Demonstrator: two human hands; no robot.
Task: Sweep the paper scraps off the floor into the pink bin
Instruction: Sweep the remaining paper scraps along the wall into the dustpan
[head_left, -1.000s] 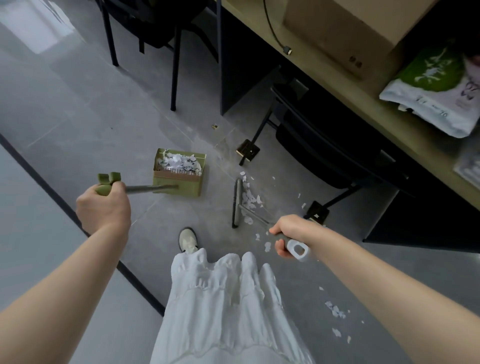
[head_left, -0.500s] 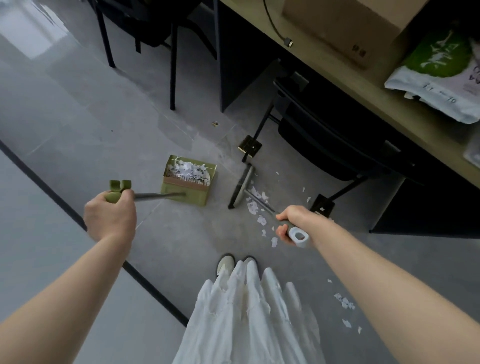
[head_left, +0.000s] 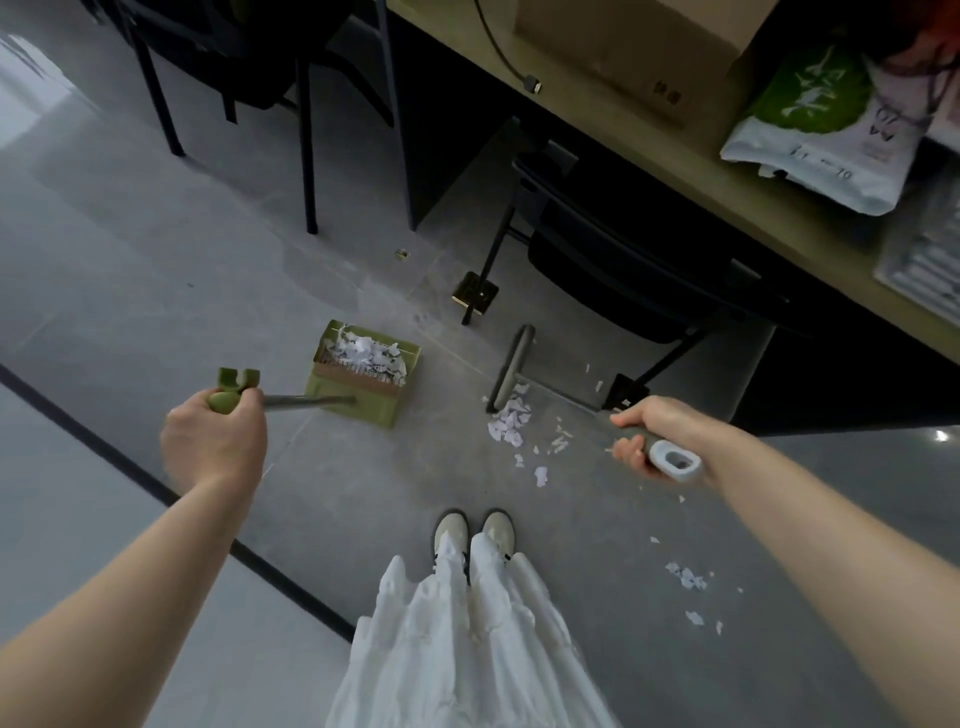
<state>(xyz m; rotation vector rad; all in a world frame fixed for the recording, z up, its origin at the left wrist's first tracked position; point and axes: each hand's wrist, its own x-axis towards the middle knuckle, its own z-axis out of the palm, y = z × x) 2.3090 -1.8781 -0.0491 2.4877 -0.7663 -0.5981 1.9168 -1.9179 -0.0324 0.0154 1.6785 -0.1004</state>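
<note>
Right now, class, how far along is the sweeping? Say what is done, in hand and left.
Done: the green dustpan already holds scraps. In hand: the left hand grips its handle, the right hand grips the broom, whose head sits against a scrap pile. Left: stray scraps by the right forearm; no pink bin is visible.

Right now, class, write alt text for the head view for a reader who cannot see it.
Seen from above, a person's right hand holds a broom beside a pile of paper scraps on grey floor, while the left hand holds a green dustpan already containing scraps.
</note>
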